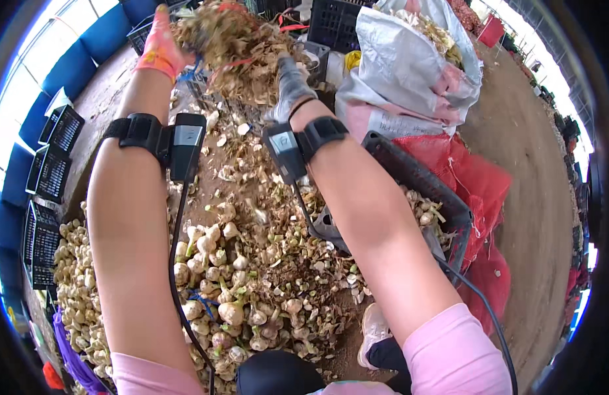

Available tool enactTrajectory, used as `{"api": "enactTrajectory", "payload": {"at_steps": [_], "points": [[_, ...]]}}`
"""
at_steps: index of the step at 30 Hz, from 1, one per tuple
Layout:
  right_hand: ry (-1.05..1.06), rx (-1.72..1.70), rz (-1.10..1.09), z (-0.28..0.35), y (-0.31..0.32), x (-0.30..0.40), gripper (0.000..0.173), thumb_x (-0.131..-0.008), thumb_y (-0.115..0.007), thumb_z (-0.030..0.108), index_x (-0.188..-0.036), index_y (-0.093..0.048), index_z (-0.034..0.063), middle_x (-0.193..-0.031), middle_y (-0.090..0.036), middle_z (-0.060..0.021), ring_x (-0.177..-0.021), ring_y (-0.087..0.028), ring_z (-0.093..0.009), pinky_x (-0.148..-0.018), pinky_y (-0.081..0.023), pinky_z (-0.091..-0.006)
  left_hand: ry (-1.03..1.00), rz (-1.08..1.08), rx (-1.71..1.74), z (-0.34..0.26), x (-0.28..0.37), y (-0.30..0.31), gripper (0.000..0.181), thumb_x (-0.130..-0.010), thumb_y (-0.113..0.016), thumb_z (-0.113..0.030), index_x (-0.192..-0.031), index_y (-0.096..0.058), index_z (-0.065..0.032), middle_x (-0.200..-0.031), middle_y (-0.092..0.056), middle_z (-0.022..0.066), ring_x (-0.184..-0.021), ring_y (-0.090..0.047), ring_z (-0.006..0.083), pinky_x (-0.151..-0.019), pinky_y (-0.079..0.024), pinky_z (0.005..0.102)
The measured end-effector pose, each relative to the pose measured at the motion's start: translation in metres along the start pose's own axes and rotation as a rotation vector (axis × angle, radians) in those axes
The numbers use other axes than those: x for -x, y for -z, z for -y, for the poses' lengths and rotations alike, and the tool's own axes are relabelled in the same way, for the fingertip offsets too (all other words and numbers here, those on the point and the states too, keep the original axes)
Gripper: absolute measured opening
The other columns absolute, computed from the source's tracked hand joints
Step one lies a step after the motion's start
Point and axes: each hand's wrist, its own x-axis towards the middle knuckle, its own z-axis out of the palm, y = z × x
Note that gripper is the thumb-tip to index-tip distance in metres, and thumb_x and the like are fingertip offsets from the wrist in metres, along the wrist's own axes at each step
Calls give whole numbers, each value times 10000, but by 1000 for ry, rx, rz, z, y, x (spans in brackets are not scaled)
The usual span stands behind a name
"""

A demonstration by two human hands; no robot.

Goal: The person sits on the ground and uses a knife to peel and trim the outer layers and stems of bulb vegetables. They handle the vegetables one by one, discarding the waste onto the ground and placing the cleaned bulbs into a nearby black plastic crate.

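Both my arms reach forward to a blurred bundle of dry garlic leaves and roots (235,44) at the top of the view. My left hand (162,44), in a pink and orange glove, is at the bundle's left side with its fingers apart. At its lower right is my right hand (292,86) in a grey glove; its fingers are partly hidden, so its hold is unclear. Below my arms lies a heap of garlic bulbs (230,311) on the ground, beside loose skins and cut stem pieces (304,266).
A black plastic crate (452,212) with garlic stands at the right, by red mesh sacks (487,281). Behind it is a full white woven sack (398,64). More garlic (77,276) and black crates (40,242) line the left side. My shoe (374,331) is below.
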Motion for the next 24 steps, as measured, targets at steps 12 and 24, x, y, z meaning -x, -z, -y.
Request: {"api": "enactTrajectory", "payload": {"at_steps": [12, 24], "points": [[-31, 332, -423, -274, 224, 240, 324, -835, -582, 203, -1124, -541, 62, -1022, -571, -21, -832, -529, -142, -751, -452, -272, 487, -43, -428, 194, 160, 130, 573, -851, -595, -318, -1321, -362, -86, -1288, -454, 83, -1116, -471, 260, -922, -440, 456], [-587, 1254, -592, -355, 280, 311, 1074, -636, -753, 279, -1427, -44, 123, -1330, -344, -266, -1174, -424, -379, -988, -367, -366, 530, 608, -1883, 312, 287, 152, 1015, -632, -746, -473, -1373, -212, -31, -1289, -398, 259, -1124, -479, 368, -935, -403, 393]]}}
